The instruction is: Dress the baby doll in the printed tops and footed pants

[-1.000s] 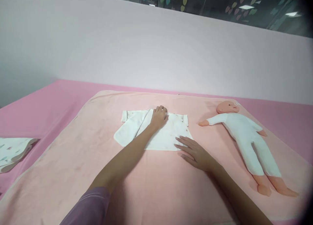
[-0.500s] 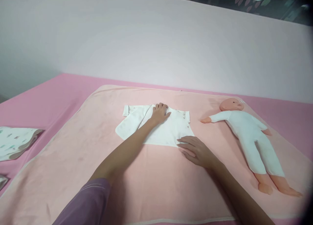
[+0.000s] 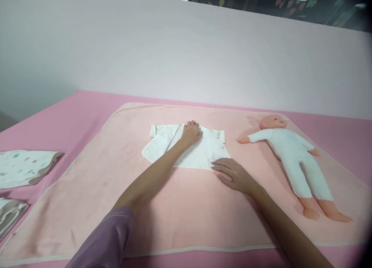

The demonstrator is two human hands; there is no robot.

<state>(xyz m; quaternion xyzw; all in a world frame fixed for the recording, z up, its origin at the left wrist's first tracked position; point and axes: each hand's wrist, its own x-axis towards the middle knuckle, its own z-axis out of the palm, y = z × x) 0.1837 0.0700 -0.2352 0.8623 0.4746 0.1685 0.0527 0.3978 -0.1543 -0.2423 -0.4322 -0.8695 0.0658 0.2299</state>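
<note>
A small white baby shirt [image 3: 203, 153] lies spread on a peach blanket [image 3: 95, 190]. My left hand [image 3: 191, 134] rests near the shirt's collar, its fingers curled onto the cloth. My right hand [image 3: 232, 175] lies flat with fingers stretched out at the shirt's lower right corner. A baby doll [image 3: 293, 151] in a white suit lies on its back to the right of the shirt, on the same blanket.
The blanket covers a pink surface [image 3: 58, 116] backed by a pale wall. Folded patterned cloth [image 3: 23, 167] sits at the far left, with another folded piece [image 3: 8, 215] below it at the frame edge.
Both hands have stayed on the shirt; the left fingers shifted slightly on the collar area. The camera view has tilted, showing more of the blanket's near edge and the left cloths.
</note>
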